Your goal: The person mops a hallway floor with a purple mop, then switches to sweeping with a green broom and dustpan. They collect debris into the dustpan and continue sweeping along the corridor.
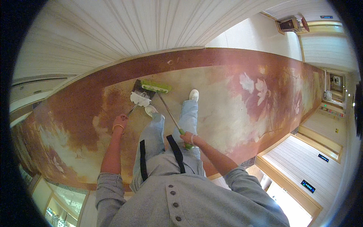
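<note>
My left hand grips the upper end of a long-handled dustpan. Its pan, white with a dark inside and a row of comb teeth, rests on the patterned carpet ahead of my left shoe. With my right hand I hold a broom by its metal handle, near a green grip. The white broom head with green bristles lies across the dustpan's open side, partly over it. Whatever the pan may contain is too small to tell.
A striped wall with a baseboard runs along the carpet ahead. Pale flooring begins at the upper right, where a small wooden stand is placed. An open doorway is at lower right; the corridor stretches away to the right.
</note>
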Motion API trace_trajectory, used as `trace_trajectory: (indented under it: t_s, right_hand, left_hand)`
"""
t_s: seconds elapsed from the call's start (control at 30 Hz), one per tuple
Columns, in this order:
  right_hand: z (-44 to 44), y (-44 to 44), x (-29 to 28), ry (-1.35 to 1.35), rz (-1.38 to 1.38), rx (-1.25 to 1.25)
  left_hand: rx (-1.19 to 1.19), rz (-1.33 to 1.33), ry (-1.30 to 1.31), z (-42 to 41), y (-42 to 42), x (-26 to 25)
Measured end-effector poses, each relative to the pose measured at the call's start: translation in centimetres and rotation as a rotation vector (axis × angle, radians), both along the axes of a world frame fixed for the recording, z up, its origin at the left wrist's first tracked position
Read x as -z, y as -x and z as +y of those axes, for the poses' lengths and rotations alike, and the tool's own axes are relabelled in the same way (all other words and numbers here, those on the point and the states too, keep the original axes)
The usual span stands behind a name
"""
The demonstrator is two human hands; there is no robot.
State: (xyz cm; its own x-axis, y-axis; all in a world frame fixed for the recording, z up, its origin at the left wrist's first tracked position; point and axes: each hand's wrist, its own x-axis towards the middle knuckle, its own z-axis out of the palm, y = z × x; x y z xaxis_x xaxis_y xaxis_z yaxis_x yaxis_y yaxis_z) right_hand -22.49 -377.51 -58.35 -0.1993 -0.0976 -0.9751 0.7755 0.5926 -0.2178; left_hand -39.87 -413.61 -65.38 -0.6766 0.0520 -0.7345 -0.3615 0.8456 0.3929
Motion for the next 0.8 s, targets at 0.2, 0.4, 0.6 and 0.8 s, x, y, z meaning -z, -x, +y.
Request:
trace_trajectory:
  t_s: [0.2, 0.4, 0.6, 0.8]
  right_hand:
    - [9.3, 2.1, -8.9, 0.146, -0.265, 0.712]
    - [16.3, 3.7, -4.5, -0.086, -0.025, 0.625]
    - [16.4, 12.8, 1.4, -0.018, -0.021, 0.934]
    - [4.7, 6.6, 5.1, 0.043, 0.490, -0.866]
  left_hand:
    - [0.001, 0.153, -0.048, -2.9, -2.3, 2.1]
    - [0.036, 0.080, -0.017, -4.3, -1.8, 2.0]
    - [0.187, 0.078, 0.085, -5.4, -1.9, 1.5]
    - [0.159, 0.045, 0.156, -2.5, -0.6, -0.4]
